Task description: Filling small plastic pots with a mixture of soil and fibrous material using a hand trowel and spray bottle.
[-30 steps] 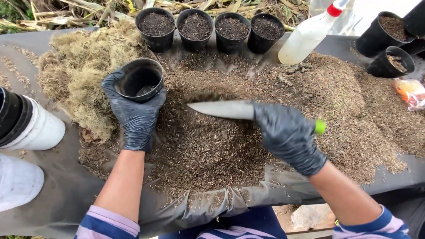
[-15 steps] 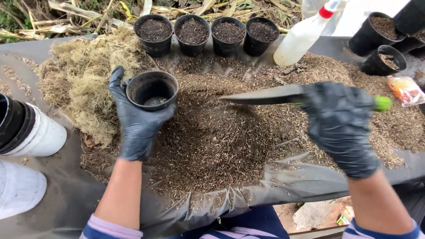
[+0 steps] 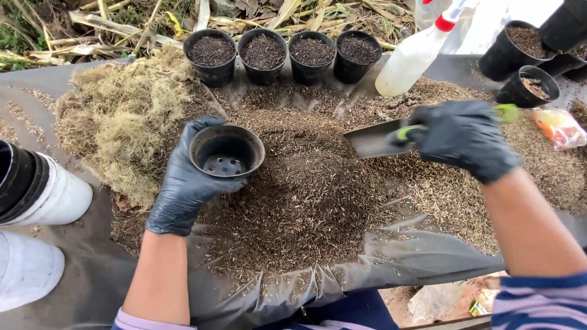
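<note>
- I worked outdoors at a grey plastic sheet (image 3: pixel 428 260) that covered the bench, with dry leaves and stalks (image 3: pixel 122 21) on the ground behind it.
- A broad heap of dark, husk-flecked potting mix (image 3: pixel 306 189) lay spread over the middle of the sheet; a mound of pale, stringy moss (image 3: pixel 122 116) lay at its left edge.
- My left hand (image 3: pixel 183 183), in a black glove, was clamped round a small black pot (image 3: pixel 226 151), upright just above the mix; it was empty, and the drain holes in its floor showed.
- My right hand (image 3: pixel 465 137), also gloved in black, was closed round the green handle of a metal trowel (image 3: pixel 376 137), whose blade pointed left toward the pot, close to it but not touching.
- Four black pots (image 3: pixel 284 55), each filled with dark mix, stood in a row at the far edge of the heap.
- A white spray bottle (image 3: pixel 419 52) with a red collar leaned just to the right of that row.
- More black pots (image 3: pixel 529 82) holding mix stood at the far right, near an orange-and-clear packet (image 3: pixel 559 127).
- At the left edge, a white container (image 3: pixel 55 195) with a black inner rim lay on its side.
</note>
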